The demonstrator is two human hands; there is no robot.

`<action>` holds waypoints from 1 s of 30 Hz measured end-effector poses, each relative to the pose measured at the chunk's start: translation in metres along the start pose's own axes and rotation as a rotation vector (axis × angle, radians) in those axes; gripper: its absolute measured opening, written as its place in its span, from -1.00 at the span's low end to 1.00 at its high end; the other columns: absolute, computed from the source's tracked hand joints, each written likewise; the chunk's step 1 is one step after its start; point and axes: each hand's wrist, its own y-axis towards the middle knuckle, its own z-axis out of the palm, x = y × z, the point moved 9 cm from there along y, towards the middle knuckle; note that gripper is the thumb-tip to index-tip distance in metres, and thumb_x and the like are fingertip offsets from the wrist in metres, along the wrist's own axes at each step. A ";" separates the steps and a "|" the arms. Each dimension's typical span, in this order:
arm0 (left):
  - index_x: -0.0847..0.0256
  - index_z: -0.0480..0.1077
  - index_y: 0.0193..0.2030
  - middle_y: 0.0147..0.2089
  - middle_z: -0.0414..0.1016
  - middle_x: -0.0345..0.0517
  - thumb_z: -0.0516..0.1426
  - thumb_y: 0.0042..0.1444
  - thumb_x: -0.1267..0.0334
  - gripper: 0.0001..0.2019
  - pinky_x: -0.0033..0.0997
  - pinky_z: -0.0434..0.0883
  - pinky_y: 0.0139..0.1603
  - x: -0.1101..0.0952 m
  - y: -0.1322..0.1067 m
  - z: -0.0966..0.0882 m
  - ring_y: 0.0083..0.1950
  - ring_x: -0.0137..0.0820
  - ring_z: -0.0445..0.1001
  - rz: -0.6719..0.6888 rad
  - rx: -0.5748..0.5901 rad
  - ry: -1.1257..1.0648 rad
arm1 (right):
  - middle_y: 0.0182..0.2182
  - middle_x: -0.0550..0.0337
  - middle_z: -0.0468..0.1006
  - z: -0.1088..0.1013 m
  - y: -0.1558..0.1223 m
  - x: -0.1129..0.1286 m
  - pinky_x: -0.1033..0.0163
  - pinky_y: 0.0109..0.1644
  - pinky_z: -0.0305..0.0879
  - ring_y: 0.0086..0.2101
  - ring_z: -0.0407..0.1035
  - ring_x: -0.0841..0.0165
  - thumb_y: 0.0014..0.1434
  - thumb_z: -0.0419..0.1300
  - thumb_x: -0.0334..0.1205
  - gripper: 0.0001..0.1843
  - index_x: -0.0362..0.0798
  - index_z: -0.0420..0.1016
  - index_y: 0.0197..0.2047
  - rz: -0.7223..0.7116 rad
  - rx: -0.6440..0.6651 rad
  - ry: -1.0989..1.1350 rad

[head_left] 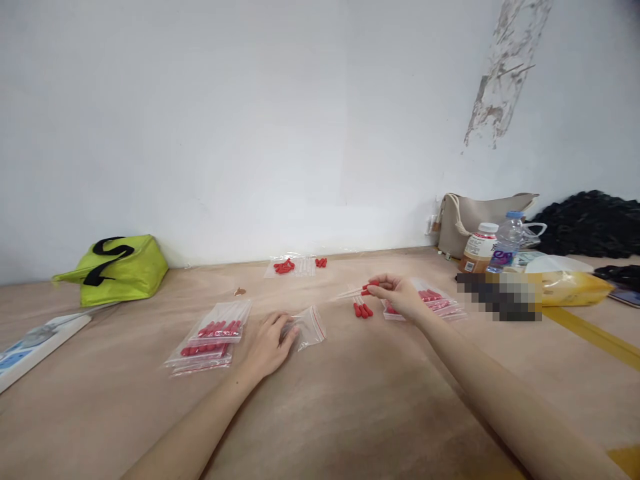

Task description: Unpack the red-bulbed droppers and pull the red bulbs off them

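My left hand (pixel 270 343) rests on the brown surface with its fingers pinching the edge of a small clear zip bag (pixel 310 327). My right hand (pixel 397 293) is raised a little and closed on a red-capped clear dropper (pixel 363 289) that points left. Below it lie a few loose red-capped droppers (pixel 363 309). A stack of filled bags with red droppers (pixel 213 337) lies to the left of my left hand. Another pile of bags (pixel 435 301) sits under and behind my right hand.
More red droppers and clear tubes (pixel 293 267) lie by the white wall. A lime green bag (pixel 115 267) sits far left, a white board (pixel 35 340) at the left edge. A beige bag (pixel 475 220), two bottles (pixel 493 248), a yellow packet (pixel 570 287) and dark cloth (pixel 590 223) crowd the right.
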 end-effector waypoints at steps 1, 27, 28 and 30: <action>0.13 0.36 -0.07 0.01 0.38 -0.09 -0.11 0.17 0.07 -0.66 -0.16 0.24 0.07 -0.003 0.001 0.002 0.03 -0.25 0.31 0.024 -0.006 -0.041 | -0.37 0.07 0.55 -0.010 0.001 0.004 0.15 -0.22 0.37 -0.34 0.45 0.30 -0.12 0.25 -0.04 -0.66 -0.10 0.40 -0.31 -0.064 -0.083 -0.044; 0.12 0.34 -0.18 -0.09 0.40 -0.11 -0.08 0.14 0.17 -0.77 -0.23 0.24 -0.03 0.013 0.014 0.013 -0.04 -0.26 0.33 -0.010 0.134 -0.057 | -0.49 0.13 0.47 0.011 -0.028 -0.001 0.25 -0.27 0.19 -0.39 0.31 0.34 0.06 0.06 -0.29 -0.81 -0.08 0.50 -0.42 -0.460 -0.061 -0.940; 0.14 0.33 -0.23 -0.13 0.41 -0.11 -0.05 0.12 0.19 -0.81 -0.27 0.25 -0.08 0.022 0.016 0.011 -0.08 -0.27 0.35 -0.060 0.107 -0.053 | -0.48 0.13 0.47 0.011 -0.029 0.001 0.24 -0.26 0.17 -0.38 0.30 0.34 0.07 0.05 -0.27 -0.80 -0.07 0.50 -0.43 -0.467 -0.099 -0.945; 0.17 0.30 -0.30 -0.19 0.41 -0.11 0.02 0.05 0.21 -0.87 -0.34 0.26 -0.18 0.035 0.018 0.013 -0.15 -0.29 0.37 -0.118 0.093 -0.052 | -0.45 0.13 0.47 0.018 -0.035 0.008 0.22 -0.22 0.14 -0.34 0.29 0.33 0.09 0.06 -0.27 -0.80 -0.06 0.49 -0.44 -0.501 -0.146 -0.954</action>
